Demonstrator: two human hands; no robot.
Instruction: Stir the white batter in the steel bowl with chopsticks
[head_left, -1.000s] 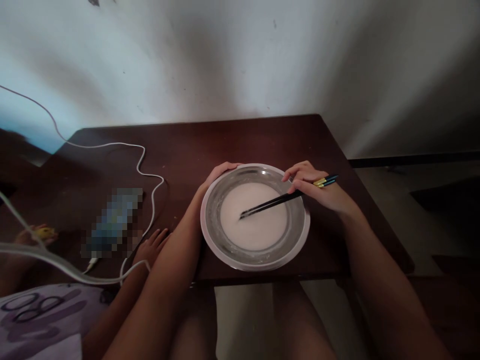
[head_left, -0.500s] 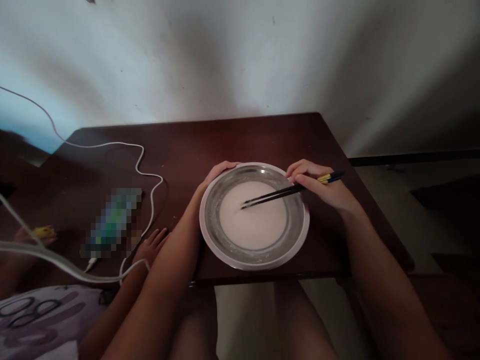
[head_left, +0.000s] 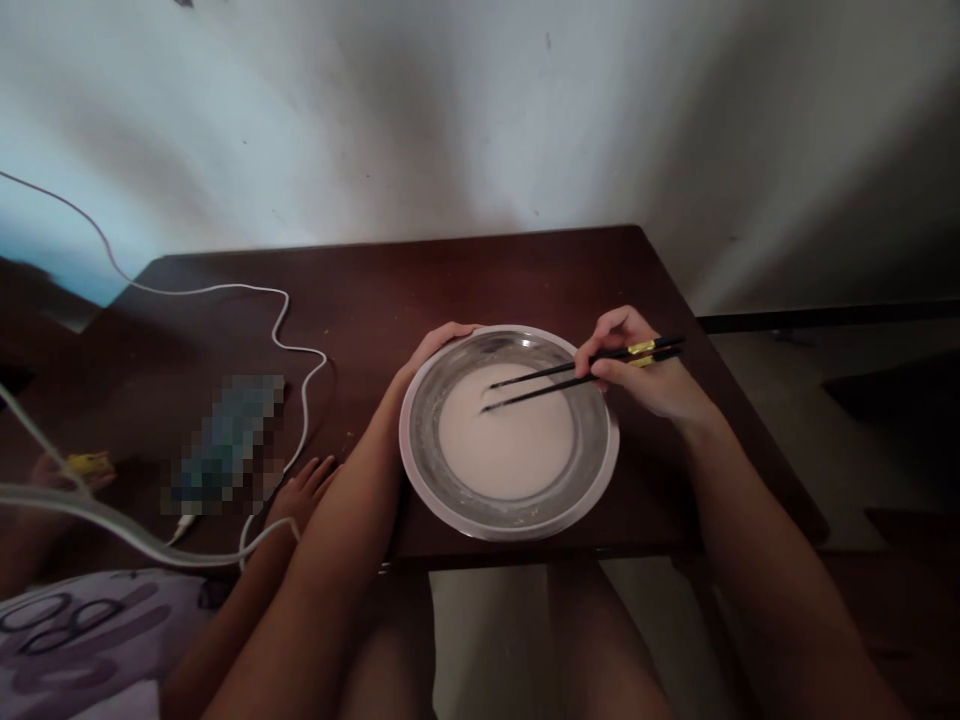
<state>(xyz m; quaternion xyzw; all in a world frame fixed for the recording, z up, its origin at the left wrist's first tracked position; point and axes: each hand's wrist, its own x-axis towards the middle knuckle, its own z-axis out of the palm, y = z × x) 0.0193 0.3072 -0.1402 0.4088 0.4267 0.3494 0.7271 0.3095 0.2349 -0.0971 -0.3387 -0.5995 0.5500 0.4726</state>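
Note:
A wide metal bowl [head_left: 598, 490] stands near the front edge of the table, with a smooth white liquid [head_left: 510, 445] in its bottom. My left hand [head_left: 439, 343] curls around the bowl's far left rim, its fingertips partly hidden behind it. In my right hand [head_left: 634, 370] are two black chopsticks [head_left: 544, 385] with gold bands, held over the bowl's right rim. Their tips are spread a little apart and reach the liquid left of its middle.
The dark brown table [head_left: 480, 280] meets a pale wall. At left lie a blurred-out phone [head_left: 229, 440] and a white cable [head_left: 304, 385]. Another person's hand [head_left: 304, 490] rests beside my left forearm; their other hand holds a small yellow thing [head_left: 88, 465].
The chopsticks have parted: before, they lay close together, and now a gap shows between them. My right fingers have lifted and shifted slightly. The bowl and my left hand have stayed put.

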